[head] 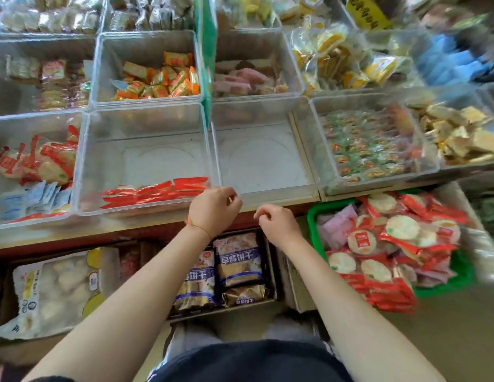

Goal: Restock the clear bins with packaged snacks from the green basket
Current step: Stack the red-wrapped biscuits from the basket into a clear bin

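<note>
Both hands empty, left hand (214, 209) and right hand (277, 223) with fingers loosely curled at the near-empty clear bin (146, 161) front edge, likely between loads, green basket (313, 213) of red-wrapped snacks (389, 244) just right.

The square plastic basket (313, 213) is bright green, and the round rice-cracker packs (389, 238) heaped in it are red with pale cream discs showing through; a few pale pink and mauve packets (336, 224) lie among them. The see-through plastic bin with a grey-white floor (146, 161) holds flat red-and-silver wrappers (154, 193). The bin behind it holds orange-and-yellow wrapped sweets (160, 81). To the left lie pale blue-and-white sachets (39, 198). A thin red string bracelet (197, 226) circles the left wrist. Below the desk, the boxed bags (237, 260) are navy and tan with white lettering.
</note>
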### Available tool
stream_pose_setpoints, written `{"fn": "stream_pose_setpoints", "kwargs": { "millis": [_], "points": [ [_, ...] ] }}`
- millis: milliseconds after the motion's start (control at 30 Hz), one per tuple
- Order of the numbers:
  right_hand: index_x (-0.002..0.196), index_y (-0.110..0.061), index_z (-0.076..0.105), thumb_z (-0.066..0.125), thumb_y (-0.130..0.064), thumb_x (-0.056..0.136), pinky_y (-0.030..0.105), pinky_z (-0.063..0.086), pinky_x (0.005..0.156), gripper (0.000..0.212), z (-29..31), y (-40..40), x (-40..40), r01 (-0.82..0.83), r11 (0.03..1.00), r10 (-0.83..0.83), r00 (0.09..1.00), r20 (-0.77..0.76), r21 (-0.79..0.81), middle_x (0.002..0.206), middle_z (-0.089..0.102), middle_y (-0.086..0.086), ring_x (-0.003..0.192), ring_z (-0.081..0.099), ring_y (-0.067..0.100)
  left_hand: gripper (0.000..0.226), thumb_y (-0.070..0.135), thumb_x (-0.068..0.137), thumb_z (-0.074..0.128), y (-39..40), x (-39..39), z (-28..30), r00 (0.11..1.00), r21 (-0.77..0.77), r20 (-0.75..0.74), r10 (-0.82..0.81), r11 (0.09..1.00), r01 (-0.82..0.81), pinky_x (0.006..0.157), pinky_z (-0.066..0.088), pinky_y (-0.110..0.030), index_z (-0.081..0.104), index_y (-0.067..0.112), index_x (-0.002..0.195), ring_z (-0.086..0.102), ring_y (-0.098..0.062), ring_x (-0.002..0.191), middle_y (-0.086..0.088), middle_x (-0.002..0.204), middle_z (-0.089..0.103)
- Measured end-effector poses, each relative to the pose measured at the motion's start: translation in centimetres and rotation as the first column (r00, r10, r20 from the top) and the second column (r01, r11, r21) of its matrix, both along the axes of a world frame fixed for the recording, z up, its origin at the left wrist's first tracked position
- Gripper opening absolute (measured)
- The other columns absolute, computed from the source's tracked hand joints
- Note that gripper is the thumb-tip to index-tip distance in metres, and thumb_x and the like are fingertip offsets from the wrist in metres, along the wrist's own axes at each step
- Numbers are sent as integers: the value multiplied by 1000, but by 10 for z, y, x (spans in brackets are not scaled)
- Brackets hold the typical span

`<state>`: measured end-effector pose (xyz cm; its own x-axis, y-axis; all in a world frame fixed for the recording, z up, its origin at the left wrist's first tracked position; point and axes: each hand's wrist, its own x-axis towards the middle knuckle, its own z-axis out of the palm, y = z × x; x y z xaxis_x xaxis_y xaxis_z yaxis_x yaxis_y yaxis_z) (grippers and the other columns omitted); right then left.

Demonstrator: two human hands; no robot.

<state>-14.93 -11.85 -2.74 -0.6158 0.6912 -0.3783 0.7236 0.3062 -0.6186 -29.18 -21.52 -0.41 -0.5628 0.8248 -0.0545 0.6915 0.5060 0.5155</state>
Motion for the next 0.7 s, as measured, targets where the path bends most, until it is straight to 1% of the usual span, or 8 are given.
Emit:
{"fn": "stream_pose_setpoints", "kwargs": {
  "millis": [100, 200, 300, 367, 433, 533, 633, 700],
  "points": [
    [91, -21, 72, 51, -11, 89, 28, 45, 79, 24, -13, 52, 63, 23, 1000, -23, 1000, 3, 16, 103, 72, 2, 98, 62, 22, 20, 30, 91, 54, 50, 63, -8, 1000, -87, 29, 12, 996, -9, 70, 46, -31, 71, 19, 93, 65, -27, 86, -4, 88, 72],
    [93, -19, 69, 51, -14, 90, 32, 47, 81, 19, -25, 107, 133, -31, 999, 30, 998, 50, 14, 107, 68, 5, 101, 62, 26, 21, 34, 92, 52, 97, 131, -18, 993, -182, 111, 34, 983, -14, 70, 46, -31, 70, 22, 96, 65, -27, 86, -3, 89, 70],
    [101, -13, 66, 54, -19, 92, 36, 43, 84, 16, -31, 156, 194, -122, 986, 102, 981, 168, 113, 111, 60, 11, 108, 55, 31, 25, 36, 93, 52, 135, 193, -26, 966, -332, 258, -28, 936, 116, 77, 47, -29, 69, 24, 106, 63, -21, 96, 3, 100, 69],
    [111, -17, 63, 55, -19, 89, 40, 38, 97, 23, -35, 177, 227, -174, 960, 112, 958, 264, 221, 120, 55, 9, 119, 46, 30, 30, 36, 95, 51, 155, 226, -28, 920, -455, 379, -101, 845, 280, 85, 46, -29, 68, 21, 114, 60, -20, 103, 1, 112, 67],
    [122, -22, 57, 56, -24, 90, 44, 31, 105, 32, -37, 192, 250, -226, 930, 107, 922, 373, 290, 131, 49, 6, 126, 40, 28, 32, 37, 97, 50, 167, 251, -28, 882, -492, 461, -93, 800, 342, 84, 47, -29, 69, 17, 113, 60, -20, 100, -3, 112, 67],
    [140, -22, 40, 61, -39, 90, 53, 24, 113, 57, -41, 207, 271, -343, 899, 148, 822, 549, 272, 147, 38, 10, 138, 30, 31, 32, 35, 98, 48, 180, 275, -30, 878, -485, 479, -18, 828, 281, 85, 52, -32, 70, 17, 111, 62, -20, 97, -4, 109, 69],
    [153, -23, 22, 65, -20, 87, 59, 17, 117, 79, -46, 215, 284, -442, 868, 202, 732, 650, 228, 159, 22, 13, 147, 16, 36, 26, 32, 97, 49, 189, 285, -28, 881, -478, 472, 36, 850, 221, 83, 54, -33, 70, 19, 104, 64, -21, 92, -4, 103, 69],
    [154, -22, 21, 64, -14, 87, 56, 21, 116, 80, -47, 218, 290, -447, 849, 187, 753, 630, 282, 158, 25, 13, 146, 19, 35, 18, 29, 95, 52, 192, 289, -29, 868, -448, 490, 85, 878, 167, 78, 54, -31, 69, 23, 92, 66, -19, 85, -3, 97, 70]
  ]
}}
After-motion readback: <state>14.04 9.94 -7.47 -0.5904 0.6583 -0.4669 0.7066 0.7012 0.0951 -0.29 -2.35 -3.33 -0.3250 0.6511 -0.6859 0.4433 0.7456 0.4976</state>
